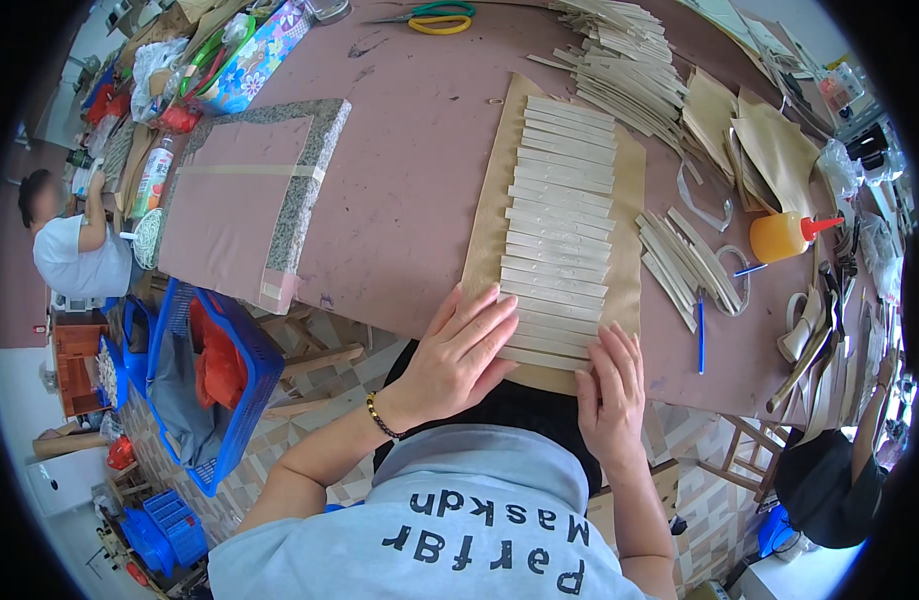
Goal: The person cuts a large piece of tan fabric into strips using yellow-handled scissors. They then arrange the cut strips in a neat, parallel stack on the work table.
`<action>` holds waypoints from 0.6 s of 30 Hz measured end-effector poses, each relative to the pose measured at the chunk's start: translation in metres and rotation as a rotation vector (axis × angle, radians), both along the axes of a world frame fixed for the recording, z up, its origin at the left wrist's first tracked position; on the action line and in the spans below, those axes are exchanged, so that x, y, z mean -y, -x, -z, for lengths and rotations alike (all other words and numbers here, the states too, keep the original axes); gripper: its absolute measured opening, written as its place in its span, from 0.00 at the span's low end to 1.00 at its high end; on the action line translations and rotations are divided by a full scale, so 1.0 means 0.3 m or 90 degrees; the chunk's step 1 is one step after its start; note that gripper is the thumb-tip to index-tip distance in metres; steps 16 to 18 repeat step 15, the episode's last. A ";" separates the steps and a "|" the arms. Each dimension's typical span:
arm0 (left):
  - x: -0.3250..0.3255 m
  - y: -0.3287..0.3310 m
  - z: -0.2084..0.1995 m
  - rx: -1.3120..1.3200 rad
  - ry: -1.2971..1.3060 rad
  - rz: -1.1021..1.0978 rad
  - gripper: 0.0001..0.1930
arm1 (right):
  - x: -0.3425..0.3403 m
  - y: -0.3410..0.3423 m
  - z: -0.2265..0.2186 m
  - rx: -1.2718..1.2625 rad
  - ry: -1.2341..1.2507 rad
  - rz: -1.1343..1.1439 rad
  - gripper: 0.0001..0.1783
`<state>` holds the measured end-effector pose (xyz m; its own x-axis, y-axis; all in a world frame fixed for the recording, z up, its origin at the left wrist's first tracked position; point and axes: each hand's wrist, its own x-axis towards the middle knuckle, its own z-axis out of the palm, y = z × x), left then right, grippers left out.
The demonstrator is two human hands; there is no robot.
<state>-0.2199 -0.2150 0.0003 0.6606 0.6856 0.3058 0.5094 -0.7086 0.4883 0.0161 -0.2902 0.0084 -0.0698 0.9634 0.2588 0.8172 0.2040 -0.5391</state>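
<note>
A tan sheet (487, 220), like leather or stiff paper, lies at the table's near edge. Across it runs a column of several pale flat strips (559, 215), laid side by side. My left hand (464, 345) rests at the left ends of the nearest strips, its fingers stretched out and lying flat. On the other side my right hand (613, 385) touches the right end of the nearest strip with its fingertips, fingers extended. Neither hand is wrapped round anything. The strip ends under my fingertips are partly hidden.
Loose strips (679, 260) lie to the right beside a blue pen (700, 335) and an orange glue bottle (779, 238). A strip pile (619, 70) and scissors (439, 16) are at the back. A stone slab (324, 140) lies left, above a blue basket (264, 360). Two people sit at the sides.
</note>
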 end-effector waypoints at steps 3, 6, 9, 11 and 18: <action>-0.015 -0.028 -0.020 -0.066 0.029 -0.026 0.35 | -0.047 0.012 -0.018 0.070 0.058 0.007 0.31; -0.028 -0.058 -0.023 -0.116 0.046 -0.050 0.40 | -0.091 0.025 -0.023 0.133 0.118 0.006 0.40; -0.033 -0.066 -0.006 -0.151 0.031 -0.055 0.42 | -0.100 0.027 -0.022 0.189 0.141 -0.009 0.43; -0.028 -0.065 -0.001 -0.171 0.015 -0.057 0.42 | -0.102 0.031 -0.022 0.194 0.149 -0.009 0.43; -0.035 -0.064 -0.010 -0.121 0.041 -0.067 0.41 | -0.107 0.022 -0.023 0.138 0.155 0.006 0.43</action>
